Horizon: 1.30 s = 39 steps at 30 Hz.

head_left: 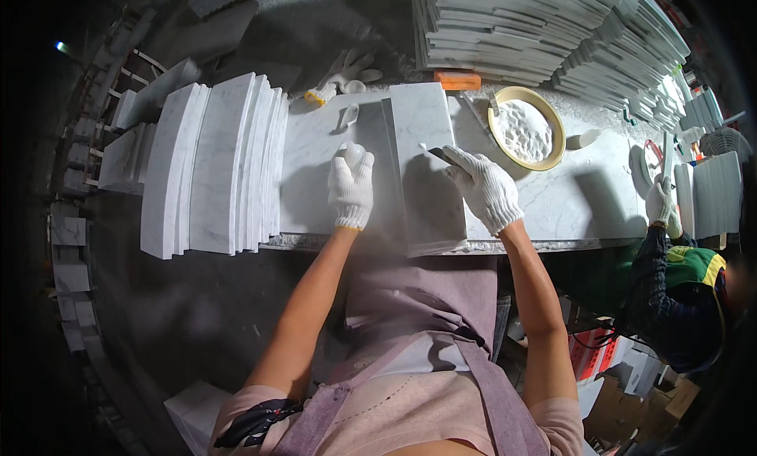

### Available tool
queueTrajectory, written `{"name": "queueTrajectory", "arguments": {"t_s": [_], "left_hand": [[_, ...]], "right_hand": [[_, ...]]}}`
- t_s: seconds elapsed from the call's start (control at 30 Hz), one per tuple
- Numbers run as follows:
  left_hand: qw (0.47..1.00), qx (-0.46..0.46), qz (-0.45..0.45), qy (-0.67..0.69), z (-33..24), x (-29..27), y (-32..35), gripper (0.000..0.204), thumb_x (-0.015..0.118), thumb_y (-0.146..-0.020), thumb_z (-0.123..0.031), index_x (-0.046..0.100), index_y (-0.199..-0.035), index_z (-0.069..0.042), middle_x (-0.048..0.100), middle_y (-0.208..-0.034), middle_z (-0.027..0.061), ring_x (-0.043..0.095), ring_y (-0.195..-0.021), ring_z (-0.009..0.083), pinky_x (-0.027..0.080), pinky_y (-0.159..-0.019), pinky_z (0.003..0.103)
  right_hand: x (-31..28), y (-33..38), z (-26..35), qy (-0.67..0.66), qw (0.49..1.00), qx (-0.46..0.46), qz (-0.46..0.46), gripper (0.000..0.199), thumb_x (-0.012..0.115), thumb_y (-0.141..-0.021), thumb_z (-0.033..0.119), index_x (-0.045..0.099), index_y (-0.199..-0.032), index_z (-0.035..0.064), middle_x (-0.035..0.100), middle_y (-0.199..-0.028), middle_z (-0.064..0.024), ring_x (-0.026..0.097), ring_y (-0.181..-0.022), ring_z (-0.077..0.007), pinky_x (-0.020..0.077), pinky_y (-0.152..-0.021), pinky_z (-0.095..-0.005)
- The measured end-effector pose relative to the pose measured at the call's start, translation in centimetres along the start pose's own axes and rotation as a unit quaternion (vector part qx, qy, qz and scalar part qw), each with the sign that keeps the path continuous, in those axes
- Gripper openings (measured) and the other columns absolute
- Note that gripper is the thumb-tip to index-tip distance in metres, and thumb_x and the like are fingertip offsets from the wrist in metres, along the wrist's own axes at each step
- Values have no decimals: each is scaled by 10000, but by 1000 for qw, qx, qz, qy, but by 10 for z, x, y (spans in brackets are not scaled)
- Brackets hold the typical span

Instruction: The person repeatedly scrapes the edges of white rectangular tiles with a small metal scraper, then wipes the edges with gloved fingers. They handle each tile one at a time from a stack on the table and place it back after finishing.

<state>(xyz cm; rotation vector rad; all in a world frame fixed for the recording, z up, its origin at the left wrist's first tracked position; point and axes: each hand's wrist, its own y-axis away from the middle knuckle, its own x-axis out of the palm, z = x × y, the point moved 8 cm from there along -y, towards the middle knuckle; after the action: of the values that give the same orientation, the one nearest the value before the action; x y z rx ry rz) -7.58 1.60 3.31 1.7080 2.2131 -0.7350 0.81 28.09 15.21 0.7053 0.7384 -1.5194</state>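
Note:
My left hand (351, 192), in a white knit glove, is closed around a small whitish, translucent object (354, 152) whose kind I cannot make out. A dark, flat-bladed putty knife (438, 152) is gripped in my gloved right hand (486, 192), with a white dab at its tip. The blade is over a pale grey-veined marble slab (421, 109) that lies lengthwise before me, slightly raised on another piece. Shadow from my right hand falls across the slab's near half. A small clear piece (349, 115) lies beyond my left hand.
Marble slabs (217, 164) stand in a row at left; more planks (505, 30) are piled at the back. A yellowish bowl (561, 133) of white paste sits right of the slab, near an orange block (457, 80). Loose gloves (344, 74) lie behind. Another person (682, 290) works at right.

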Motion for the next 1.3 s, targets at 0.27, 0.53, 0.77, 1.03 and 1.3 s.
{"name": "queueTrajectory", "arguments": {"t_s": [0.27, 0.53, 0.77, 1.03, 1.3], "left_hand": [[999, -22, -5, -35, 0, -1, 1, 575, 790, -986, -371, 609, -1395, -10, 723, -1226, 178, 706, -1105, 311, 550, -991, 438], [999, -25, 0, -32, -1, -1, 0, 569, 793, -985, -361, 613, -1399, -15, 725, -1228, 177, 706, -1119, 309, 550, -994, 439], [999, -28, -3, -18, 1, 0, -1, 575, 791, -986, -369, 610, -1407, -22, 721, -1245, 179, 704, -1131, 318, 546, -1000, 445], [999, -40, 0, -18, 4, 0, 0, 600, 796, -979, -388, 605, -1416, -24, 720, -1245, 183, 700, -1135, 316, 542, -1006, 445], [1000, -27, 0, -9, 3, 0, -1, 616, 801, -976, -377, 593, -1415, 1, 705, -1255, 188, 691, -1126, 311, 539, -1008, 439]], "right_hand": [[18, -10, -9, 51, 998, 20, 25, 346, 682, -1038, 297, 734, -1353, 161, 754, -984, -163, 724, -930, -372, 562, -796, -468], [23, -20, -6, 74, 997, 21, 14, 346, 656, -1048, 327, 731, -1364, 207, 734, -961, -197, 724, -898, -405, 561, -773, -492], [27, -27, -4, 87, 996, 11, 10, 374, 633, -1058, 334, 702, -1420, 269, 725, -994, -183, 730, -903, -407, 578, -790, -500], [36, -2, -7, 164, 981, 36, 96, 390, 461, -1112, 330, 626, -1465, 344, 731, -1073, -215, 754, -922, -410, 596, -780, -506], [24, -19, -1, 76, 997, 13, -10, 405, 617, -1060, 278, 661, -1462, 302, 702, -1015, -180, 724, -896, -402, 575, -764, -502]]}}
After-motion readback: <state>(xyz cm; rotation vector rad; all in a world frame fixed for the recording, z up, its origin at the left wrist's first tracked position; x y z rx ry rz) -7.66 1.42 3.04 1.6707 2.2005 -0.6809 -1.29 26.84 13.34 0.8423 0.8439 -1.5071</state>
